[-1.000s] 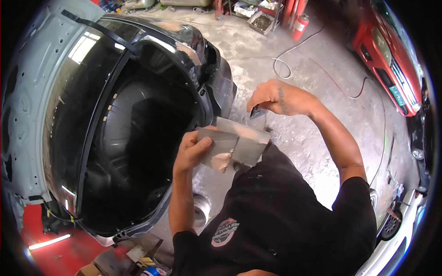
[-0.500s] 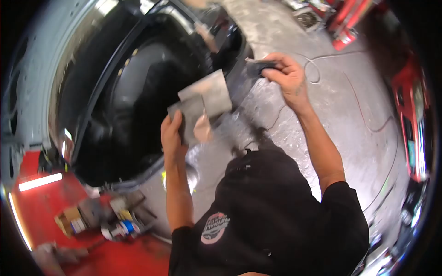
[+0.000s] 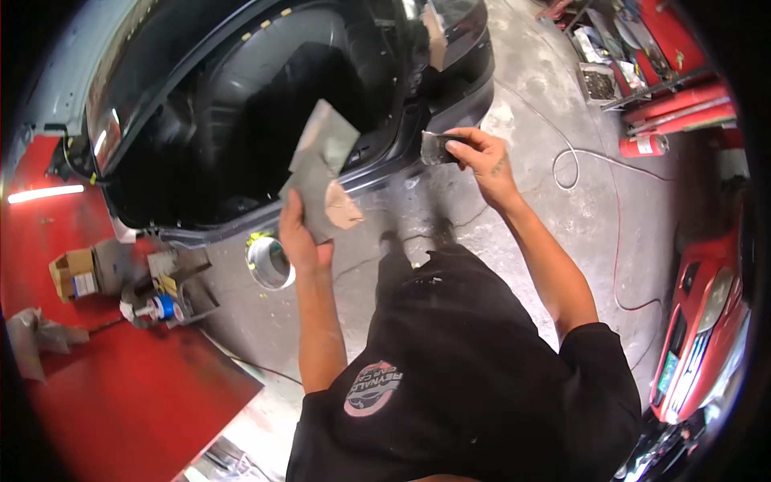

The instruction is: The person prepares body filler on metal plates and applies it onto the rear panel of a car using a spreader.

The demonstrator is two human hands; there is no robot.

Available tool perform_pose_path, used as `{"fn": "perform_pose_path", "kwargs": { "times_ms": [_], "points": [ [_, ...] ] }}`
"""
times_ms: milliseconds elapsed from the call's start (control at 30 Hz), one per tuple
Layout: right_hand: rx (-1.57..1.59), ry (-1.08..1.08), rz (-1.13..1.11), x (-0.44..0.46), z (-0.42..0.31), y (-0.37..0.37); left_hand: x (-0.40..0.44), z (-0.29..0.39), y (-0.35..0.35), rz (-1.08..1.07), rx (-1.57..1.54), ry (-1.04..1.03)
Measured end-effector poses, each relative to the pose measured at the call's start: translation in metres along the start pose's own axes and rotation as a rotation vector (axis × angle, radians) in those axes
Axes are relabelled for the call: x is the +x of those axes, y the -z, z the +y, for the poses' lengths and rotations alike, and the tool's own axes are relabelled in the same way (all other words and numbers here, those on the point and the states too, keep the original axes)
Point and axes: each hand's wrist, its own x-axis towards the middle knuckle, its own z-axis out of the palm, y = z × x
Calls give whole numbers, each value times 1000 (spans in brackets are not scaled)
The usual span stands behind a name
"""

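Note:
My left hand (image 3: 302,239) grips a flat grey mixing board (image 3: 309,193) by its lower left edge, thumb on top. A smear of pinkish-beige paste, which looks like body filler (image 3: 342,206), lies on its right side. A lighter flat sheet (image 3: 325,136) overlaps the board's far end; whether the two are joined I cannot tell. Off to the right, my right hand (image 3: 488,165) pinches a small dark spreader (image 3: 438,149) between thumb and fingers, with pale residue along its edge. The spreader is apart from the board. Beyond both hands is a black car body (image 3: 377,165) with an open cavity.
A beige patch (image 3: 434,38) shows on the car's far corner. By my left forearm, a round metal can (image 3: 271,263) stands on the floor. Boxes (image 3: 74,273) and tools sit by a red surface (image 3: 144,394) at left. A hose (image 3: 566,165) and red car front (image 3: 697,321) are at right.
The view has shifted, so the car sits higher in it. The board has tilted more upright in my left hand. The spreader has come slightly lower and left, still in my right hand.

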Motion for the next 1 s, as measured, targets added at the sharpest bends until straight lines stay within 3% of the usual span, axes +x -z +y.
{"fn": "perform_pose_path", "kwargs": {
  "times_ms": [100, 200, 300, 400, 500, 600, 733, 867, 967, 1000],
  "points": [
    [5, -59, -73, 14, 71, -30, -18, 19, 38, 154, 17, -52],
    [-247, -63, -175, 34, 119, -76, -41, 31, 75, 262, 43, -80],
    [-308, -9, -112, 71, 170, -117, -60, 41, 92, 353, 30, -70],
    [-335, -87, -186, 112, 193, -146, -70, 51, 117, 373, 55, -50],
    [-464, -88, -441, 153, 210, -160, -77, 58, 139, 414, 105, -15],
    [-864, 152, -603, 179, 227, -176, -76, 65, 159, 453, 123, 22],
    [-993, 70, -741, 197, 234, -193, -69, 72, 181, 464, 113, 76],
    [-1083, 95, -649, 193, 242, -199, -55, 73, 196, 429, 100, 94],
    [-1246, 220, -499, 187, 223, -201, -39, 70, 202, 365, 70, 118],
    [-1171, 256, -462, 184, 216, -199, -33, 67, 202, 351, 52, 119]
  ]
}}
